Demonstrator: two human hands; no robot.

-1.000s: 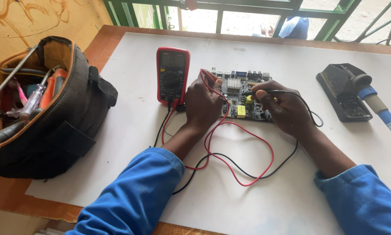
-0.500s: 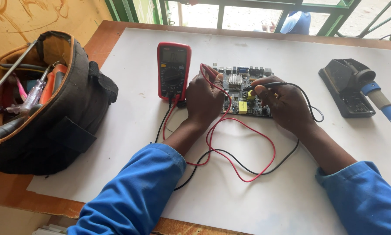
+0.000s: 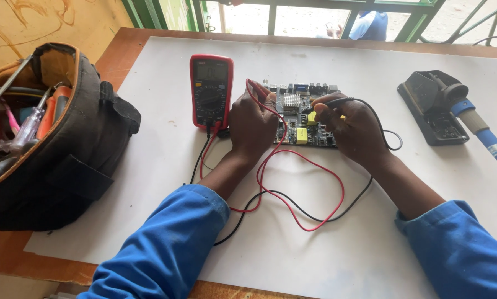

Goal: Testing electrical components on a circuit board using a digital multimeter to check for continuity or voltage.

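A green circuit board (image 3: 299, 105) lies on the white sheet (image 3: 315, 232) in the middle of the table. My left hand (image 3: 253, 124) grips the red test probe (image 3: 258, 89), its tip down on the board's left edge. My right hand (image 3: 352, 126) holds the black test probe (image 3: 327, 102) against the board's middle, near a yellow part. Red and black leads (image 3: 293, 205) loop toward me and run back to a red multimeter (image 3: 211, 91) lying just left of my left hand.
An open black tool bag (image 3: 55, 149) holding screwdrivers sits at the left table edge. A soldering iron with a blue handle (image 3: 481, 130) rests on a black stand (image 3: 434, 108) at the right. Green window bars run along the far side.
Both hands stay on the board with the probes. The view has shifted slightly, so the board and meter sit a little lower in frame.
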